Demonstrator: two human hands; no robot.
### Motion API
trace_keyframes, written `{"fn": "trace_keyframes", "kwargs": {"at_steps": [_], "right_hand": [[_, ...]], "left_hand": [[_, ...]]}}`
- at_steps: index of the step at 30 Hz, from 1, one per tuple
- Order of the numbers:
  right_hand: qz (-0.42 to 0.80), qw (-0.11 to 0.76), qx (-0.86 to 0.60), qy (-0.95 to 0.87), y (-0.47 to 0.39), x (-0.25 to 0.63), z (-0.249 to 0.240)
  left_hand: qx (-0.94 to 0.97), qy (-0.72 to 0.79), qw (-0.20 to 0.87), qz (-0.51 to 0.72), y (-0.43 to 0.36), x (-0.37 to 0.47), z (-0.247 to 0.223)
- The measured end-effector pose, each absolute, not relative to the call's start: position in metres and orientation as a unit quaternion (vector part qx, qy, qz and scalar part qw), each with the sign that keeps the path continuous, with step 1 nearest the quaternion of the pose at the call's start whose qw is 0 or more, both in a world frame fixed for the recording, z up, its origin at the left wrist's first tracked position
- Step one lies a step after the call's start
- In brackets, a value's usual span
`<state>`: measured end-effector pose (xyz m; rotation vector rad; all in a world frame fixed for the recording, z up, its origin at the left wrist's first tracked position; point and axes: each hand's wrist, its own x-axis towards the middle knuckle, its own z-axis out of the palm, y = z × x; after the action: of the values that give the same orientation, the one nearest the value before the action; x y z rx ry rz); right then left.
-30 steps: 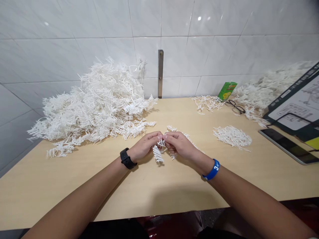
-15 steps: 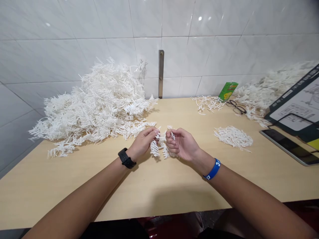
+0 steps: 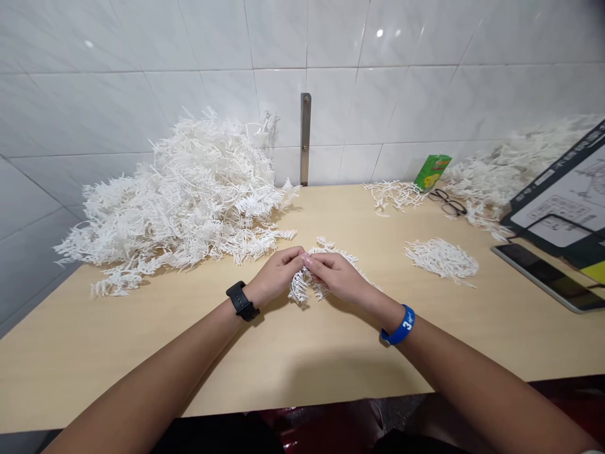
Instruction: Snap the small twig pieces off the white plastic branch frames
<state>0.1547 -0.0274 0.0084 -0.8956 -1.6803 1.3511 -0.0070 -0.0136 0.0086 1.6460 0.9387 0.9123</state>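
My left hand (image 3: 273, 279) pinches the top of a white fringed plastic strip (image 3: 297, 290), whose thin prongs hang below the fingers. My right hand (image 3: 336, 280) meets it, thumb and fingertips closed at the same spot. Whether loose pieces are tucked in the right palm is hidden. Under and behind the right hand lie more white fringed strips (image 3: 347, 256) on the table. A large tangled heap of such strips (image 3: 198, 189) rises beyond my left hand, against the wall. To the right of my right hand sits a small flat pile of loose white sticks (image 3: 442, 258).
At the back right are scattered white pieces (image 3: 394, 194), a green box (image 3: 432, 172), folded glasses (image 3: 447, 203) and another white heap (image 3: 510, 165). A phone (image 3: 551, 277) lies before a leaning printed board (image 3: 562, 202). A metal bracket (image 3: 305, 139) stands on the tiled wall.
My right hand has turned over and moved left, so its fingertips now touch those of my left hand at the strip. The strips on the table behind it show more.
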Motion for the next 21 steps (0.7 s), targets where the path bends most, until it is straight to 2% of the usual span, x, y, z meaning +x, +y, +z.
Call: {"fn": "trace_keyframes", "kwargs": {"at_steps": [4, 10, 15, 21], "right_hand": [[0.52, 0.389, -0.366, -0.666, -0.0273, 0.1545, 0.0077], [0.436, 0.361, -0.406, -0.718, -0.0238, 0.157, 0.0023], [0.483, 0.367, -0.351, -0.713, -0.022, 0.1589, -0.0001], [0.52, 0.364, -0.317, -0.704, -0.0216, 0.1604, 0.0016]], "left_hand": [[0.657, 0.358, 0.548, 0.374, -0.0124, -0.0097, 0.0046], [0.656, 0.376, 0.555, 0.348, -0.0117, -0.0099, 0.0041], [0.646, 0.389, 0.552, 0.356, -0.0122, -0.0099, 0.0047], [0.608, 0.366, 0.606, 0.36, -0.0152, -0.008, 0.007]]}}
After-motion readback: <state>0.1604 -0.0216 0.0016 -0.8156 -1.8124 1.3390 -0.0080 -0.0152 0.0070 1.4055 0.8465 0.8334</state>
